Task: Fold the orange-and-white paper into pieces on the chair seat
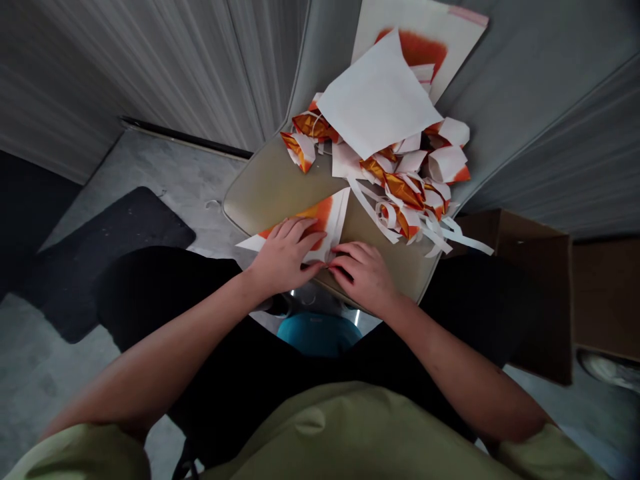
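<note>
A triangular folded sheet of orange-and-white paper (324,213) lies on the beige seat (260,180) near its front edge. Across it my left hand (283,257) is laid with fingers stretched out, pressing on the paper, the thumb at its near corner. From the other side my right hand (365,273) meets that corner, its thumb and fingers drawn together in a pinch on the paper's edge. The fingertips of both hands almost touch, and they partly hide the corner.
Behind lie folded orange-and-gold paper pieces (405,190), white paper strips (450,233) and a white square sheet (377,97). An orange-and-white paper stack (460,40) leans at the back. An open cardboard box (535,300) stands right, a dark mat (120,247) lies left, and something blue (317,332) shows below.
</note>
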`<state>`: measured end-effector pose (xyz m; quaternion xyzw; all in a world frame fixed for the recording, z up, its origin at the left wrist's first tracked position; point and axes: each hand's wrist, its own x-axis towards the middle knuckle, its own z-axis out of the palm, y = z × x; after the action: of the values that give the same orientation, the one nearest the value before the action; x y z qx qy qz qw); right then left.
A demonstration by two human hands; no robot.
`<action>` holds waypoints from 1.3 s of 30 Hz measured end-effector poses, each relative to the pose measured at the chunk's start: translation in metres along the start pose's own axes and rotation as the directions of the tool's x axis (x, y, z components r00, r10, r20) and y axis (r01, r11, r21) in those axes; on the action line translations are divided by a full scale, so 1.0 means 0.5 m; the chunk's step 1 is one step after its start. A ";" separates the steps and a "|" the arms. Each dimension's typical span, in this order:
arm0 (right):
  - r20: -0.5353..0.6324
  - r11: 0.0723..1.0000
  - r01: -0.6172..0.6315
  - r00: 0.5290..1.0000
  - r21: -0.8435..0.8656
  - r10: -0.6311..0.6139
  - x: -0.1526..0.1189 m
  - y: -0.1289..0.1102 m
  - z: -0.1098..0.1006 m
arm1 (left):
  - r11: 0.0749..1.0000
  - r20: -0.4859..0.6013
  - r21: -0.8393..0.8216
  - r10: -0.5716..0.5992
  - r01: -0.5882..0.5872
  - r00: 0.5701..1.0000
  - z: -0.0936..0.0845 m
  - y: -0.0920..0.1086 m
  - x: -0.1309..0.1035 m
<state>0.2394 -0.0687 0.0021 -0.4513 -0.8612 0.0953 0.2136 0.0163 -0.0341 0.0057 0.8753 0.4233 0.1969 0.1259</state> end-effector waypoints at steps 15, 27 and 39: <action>-0.018 1.000 -0.013 1.000 -0.026 0.012 0.001 -0.005 0.005 | 0.999 -0.010 0.052 0.008 -0.008 1.000 0.004 0.003 0.000; 0.000 0.999 -0.040 0.999 -0.022 0.040 -0.001 -0.007 0.005 | 1.000 -0.001 0.022 -0.011 0.011 1.000 0.007 0.002 0.000; -0.019 0.999 -0.014 1.000 -0.029 0.014 0.000 -0.009 0.005 | 1.000 -0.016 -0.003 -0.002 0.002 1.000 0.013 -0.004 -0.003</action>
<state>0.2349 -0.0710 0.0013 -0.4612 -0.8574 0.0799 0.2141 0.0171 -0.0345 -0.0015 0.8732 0.4247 0.2046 0.1239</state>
